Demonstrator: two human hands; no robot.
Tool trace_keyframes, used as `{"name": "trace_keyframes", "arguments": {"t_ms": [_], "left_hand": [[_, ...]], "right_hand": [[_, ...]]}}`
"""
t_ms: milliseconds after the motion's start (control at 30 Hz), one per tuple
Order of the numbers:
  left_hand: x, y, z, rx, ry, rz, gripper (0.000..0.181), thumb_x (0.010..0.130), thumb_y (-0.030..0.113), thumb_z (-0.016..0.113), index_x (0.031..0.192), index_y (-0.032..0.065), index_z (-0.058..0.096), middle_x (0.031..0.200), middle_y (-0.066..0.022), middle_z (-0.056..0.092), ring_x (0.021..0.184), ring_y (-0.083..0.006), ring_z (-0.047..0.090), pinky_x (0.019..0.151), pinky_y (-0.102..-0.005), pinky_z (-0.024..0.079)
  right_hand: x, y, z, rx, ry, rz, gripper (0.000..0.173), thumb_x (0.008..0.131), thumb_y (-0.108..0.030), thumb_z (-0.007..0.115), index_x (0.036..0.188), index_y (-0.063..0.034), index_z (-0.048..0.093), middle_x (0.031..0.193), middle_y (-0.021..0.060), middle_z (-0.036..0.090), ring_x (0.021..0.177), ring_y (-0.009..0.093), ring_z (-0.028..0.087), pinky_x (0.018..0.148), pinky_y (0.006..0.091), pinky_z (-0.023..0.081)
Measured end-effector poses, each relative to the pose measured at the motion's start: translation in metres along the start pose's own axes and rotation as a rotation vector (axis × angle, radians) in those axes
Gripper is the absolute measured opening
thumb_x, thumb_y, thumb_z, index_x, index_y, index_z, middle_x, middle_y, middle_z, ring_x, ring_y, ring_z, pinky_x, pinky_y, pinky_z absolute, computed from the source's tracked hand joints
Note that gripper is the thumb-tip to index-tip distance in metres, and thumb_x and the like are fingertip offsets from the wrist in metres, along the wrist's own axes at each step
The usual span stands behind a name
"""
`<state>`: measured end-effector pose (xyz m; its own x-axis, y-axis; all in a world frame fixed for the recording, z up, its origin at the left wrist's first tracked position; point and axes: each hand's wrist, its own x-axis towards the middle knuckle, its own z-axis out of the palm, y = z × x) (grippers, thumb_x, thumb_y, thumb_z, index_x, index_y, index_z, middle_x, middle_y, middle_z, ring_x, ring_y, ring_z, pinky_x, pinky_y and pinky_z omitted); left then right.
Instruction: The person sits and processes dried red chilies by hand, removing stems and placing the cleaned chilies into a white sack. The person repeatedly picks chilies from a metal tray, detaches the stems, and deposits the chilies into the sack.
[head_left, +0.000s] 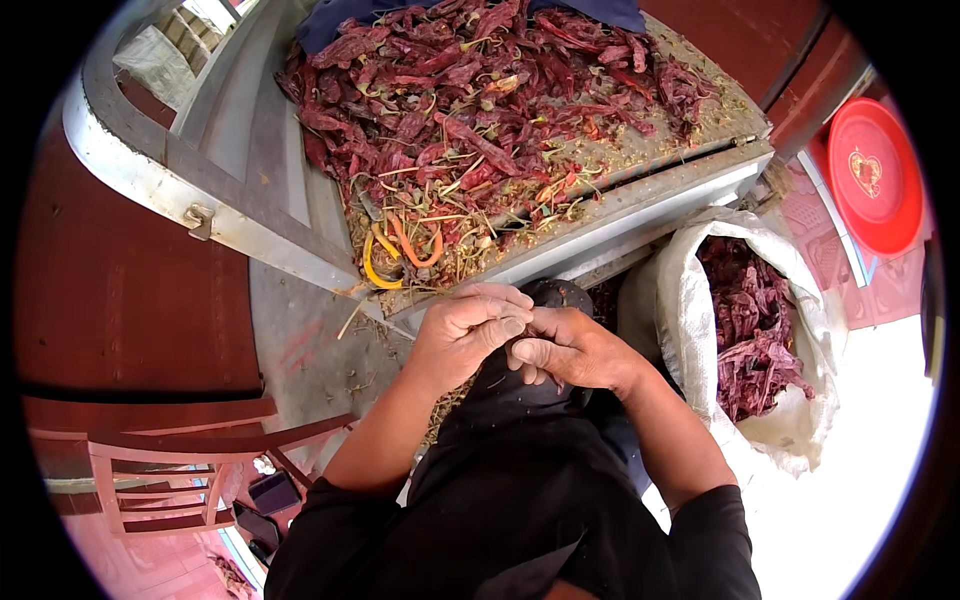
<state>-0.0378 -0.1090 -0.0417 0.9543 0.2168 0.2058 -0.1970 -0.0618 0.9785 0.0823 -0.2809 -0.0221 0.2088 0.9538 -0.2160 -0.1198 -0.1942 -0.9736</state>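
Note:
My left hand (480, 324) and my right hand (574, 349) meet above my dark-clothed knee, just in front of a metal truck bed's edge. The right thumb and curled fingers close on a small dark red dried chili pepper (559, 385), mostly hidden, with its end showing below them. The left thumb and fingers are pinched together against the right fingertips; whatever lies between them is hidden. Beyond both hands, a heap of dried red chili peppers (450, 112) covers much of the truck bed (622, 191), with loose stems, seeds and broken bits along its near side.
Yellow and orange curved handles (382, 281), perhaps of scissors, lie near the bed's corner. A white woven sack (679, 300) of dried chilies stands at right, below a red plastic basin (874, 210). At left are the metal side rail (247, 240) and a wooden chair (161, 450).

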Motion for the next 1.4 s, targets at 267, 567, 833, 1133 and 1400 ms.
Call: {"name": "trace_keyframes", "arguments": {"t_ms": [267,567,833,1133,1400], "left_hand": [[0.005,-0.004,0.015,-0.514,0.169,-0.121,0.014,0.1,0.011,0.067,0.09,0.0019,0.062,0.088,-0.0014,0.058,0.074,-0.0109,0.054,0.064,-0.0279,0.046],[0.015,-0.004,0.01,0.404,0.299,0.348,0.018,0.101,0.012,0.066,0.087,0.0026,0.059,0.082,-0.0009,0.06,0.071,-0.0097,0.054,0.06,-0.0277,0.045],[-0.003,-0.001,0.016,-0.724,0.272,-0.202,0.022,0.102,0.022,0.066,0.088,0.0074,0.058,0.077,-0.0008,0.056,0.062,-0.0102,0.047,0.058,-0.0258,0.04],[-0.025,-0.012,-0.033,0.696,0.163,-0.056,0.009,0.094,0.012,0.068,0.096,0.0041,0.067,0.099,-0.0075,0.066,0.084,-0.0195,0.066,0.07,-0.0336,0.054],[-0.053,-0.012,-0.052,1.089,0.024,-0.104,0.021,0.087,0.022,0.074,0.104,0.0085,0.074,0.104,-0.0072,0.072,0.091,-0.0303,0.07,0.079,-0.0413,0.057]], "right_hand": [[0.017,0.013,0.01,-0.126,0.146,-0.377,0.034,0.106,-0.031,0.058,0.09,-0.0011,0.061,0.074,0.0082,0.056,0.067,0.021,0.055,0.064,0.0351,0.048],[0.022,0.016,0.004,-0.684,0.323,-0.441,0.027,0.099,-0.027,0.063,0.087,-0.0032,0.059,0.078,0.0156,0.061,0.075,0.038,0.062,0.065,0.0451,0.05],[0.023,0.007,0.001,-0.666,0.164,-0.649,0.026,0.099,-0.028,0.065,0.089,-0.0036,0.061,0.077,0.0128,0.057,0.071,0.035,0.06,0.064,0.0418,0.049],[0.028,0.021,-0.014,-0.397,0.522,-0.249,0.018,0.097,-0.016,0.069,0.106,-0.0005,0.068,0.084,0.0126,0.066,0.075,0.025,0.065,0.072,0.035,0.053],[0.133,-0.008,-0.088,-0.993,0.841,-0.238,0.037,0.094,-0.038,0.069,0.11,-0.0052,0.068,0.097,0.0187,0.074,0.089,0.041,0.07,0.075,0.0496,0.056]]}}
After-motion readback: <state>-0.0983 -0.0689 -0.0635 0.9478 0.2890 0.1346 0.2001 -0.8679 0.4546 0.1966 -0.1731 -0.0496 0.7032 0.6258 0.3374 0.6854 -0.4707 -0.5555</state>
